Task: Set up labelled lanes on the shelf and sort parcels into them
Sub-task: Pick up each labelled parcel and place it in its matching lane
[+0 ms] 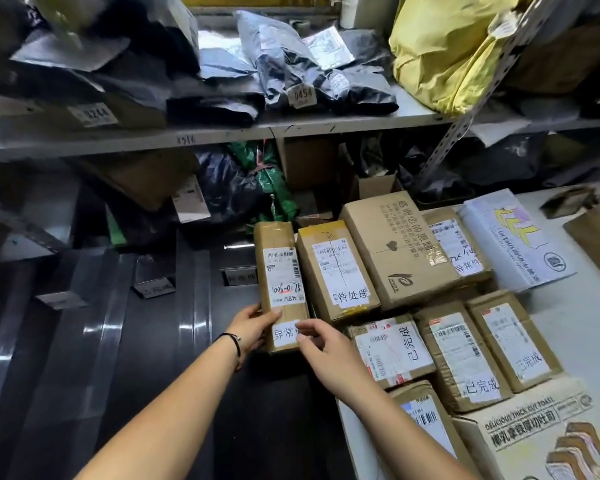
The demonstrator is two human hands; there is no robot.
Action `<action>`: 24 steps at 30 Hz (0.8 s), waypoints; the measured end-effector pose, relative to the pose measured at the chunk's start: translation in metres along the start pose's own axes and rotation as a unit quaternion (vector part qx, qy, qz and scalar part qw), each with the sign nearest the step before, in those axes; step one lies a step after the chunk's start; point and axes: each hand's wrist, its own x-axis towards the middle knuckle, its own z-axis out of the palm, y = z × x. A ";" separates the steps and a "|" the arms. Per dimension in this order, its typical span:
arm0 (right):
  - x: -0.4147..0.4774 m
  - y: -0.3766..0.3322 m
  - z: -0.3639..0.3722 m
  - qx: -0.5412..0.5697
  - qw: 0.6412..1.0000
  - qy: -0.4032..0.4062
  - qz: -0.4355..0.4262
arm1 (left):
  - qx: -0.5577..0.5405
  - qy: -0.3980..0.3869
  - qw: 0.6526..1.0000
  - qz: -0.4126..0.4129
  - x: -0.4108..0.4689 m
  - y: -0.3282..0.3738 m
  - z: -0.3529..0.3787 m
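A narrow cardboard parcel (279,244) lies lengthwise away from the person, just left of the white surface (575,317) and just beside a box marked 待处理 (336,268). Whether its underside rests on anything I cannot tell. The left grip (253,327), a bare hand with a dark band at the wrist, is clasped around the parcel's near left edge, fingers curled under it. The right grip (321,344) meets the near right corner, thumb and forefinger pinching where the white label (284,332) reading 异常 is stuck. So both grips hold the near end, and most of the parcel stretches beyond them. To the left run dark glossy lanes (118,323), each with a small tag at its far end: 1 closest to the parcel (239,277), a 2nd (155,288) further left, a 3rd (61,300) beyond, their writing blurred. More labelled boxes crowd the surface on the right.
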 end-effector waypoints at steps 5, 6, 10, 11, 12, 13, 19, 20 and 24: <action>-0.001 -0.004 -0.001 0.017 1.000 -0.010 0.002 | 0.011 0.017 1.000 0.006 -0.002 0.001 -0.002; -0.002 -0.005 -0.001 0.018 1.000 -0.011 0.000 | 0.013 0.022 1.000 0.009 -0.004 0.001 -0.003; -0.009 -0.015 0.001 0.037 0.999 -0.018 -0.010 | 0.045 0.029 0.998 0.016 -0.016 0.002 -0.011; -0.010 -0.019 0.003 0.035 0.999 -0.023 -0.017 | 0.061 0.027 0.998 0.018 -0.022 0.003 -0.014; -0.010 -0.023 0.006 0.033 0.999 -0.028 -0.026 | 0.073 0.024 0.997 0.020 -0.029 0.004 -0.018; -0.009 -0.028 0.010 0.031 0.998 -0.031 -0.037 | 0.081 0.019 0.996 0.020 -0.036 0.004 -0.022; -0.029 -0.074 0.053 0.010 0.990 -0.089 -0.110 | 0.075 0.038 0.995 0.059 -0.114 -0.008 -0.075; -0.037 -0.083 0.064 0.002 0.987 -0.102 -0.125 | 0.070 0.048 0.994 0.071 -0.131 -0.012 -0.088; -0.075 -0.124 0.113 -0.038 0.969 -0.147 -0.194 | 0.076 0.116 0.984 0.114 -0.200 -0.024 -0.151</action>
